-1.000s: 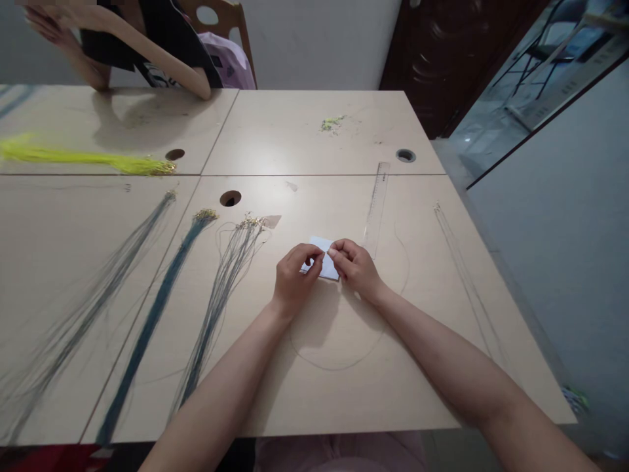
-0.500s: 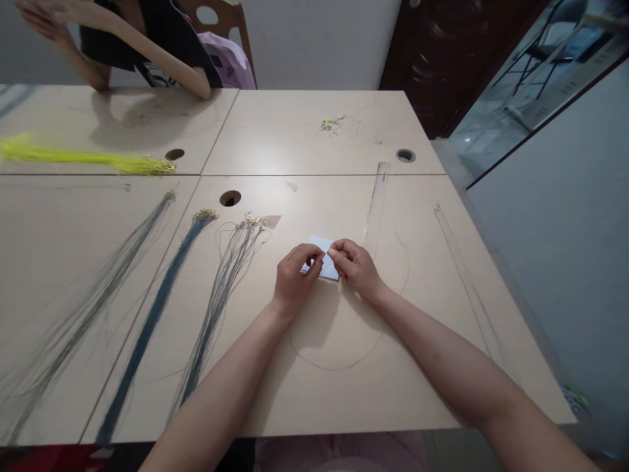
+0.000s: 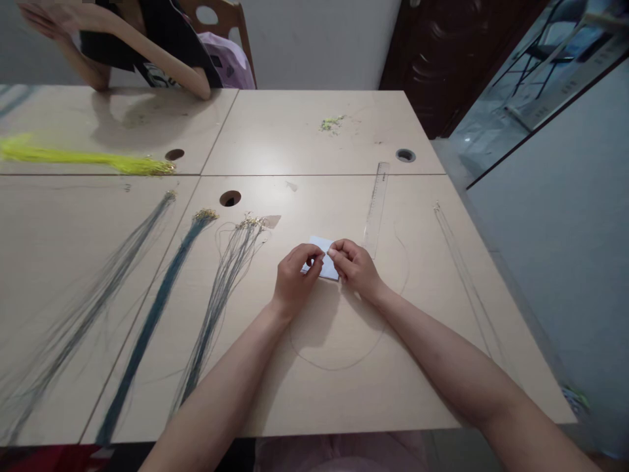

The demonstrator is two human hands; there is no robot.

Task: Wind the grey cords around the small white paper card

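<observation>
My left hand [image 3: 299,272] and my right hand [image 3: 354,265] meet over a small white pad [image 3: 328,267], fingertips almost touching. Both are closed in a pinch. A thin grey cord [image 3: 334,369] curves over the table below them; one stretch runs up under my left hand, which appears to grip it, and the other passes beneath my right forearm and up beside the ruler. Whatever lies between my right fingertips is too small to make out. A clear ruler [image 3: 376,206] lies just beyond my right hand.
Left of my arms lie a grey cord bundle with gold-coloured ends [image 3: 226,288], a blue bundle [image 3: 162,301] and another grey bundle [image 3: 115,275]. Yellow cords [image 3: 88,157] lie farther back. Several loose cords [image 3: 462,275] rest at right. A person [image 3: 147,46] sits across the table.
</observation>
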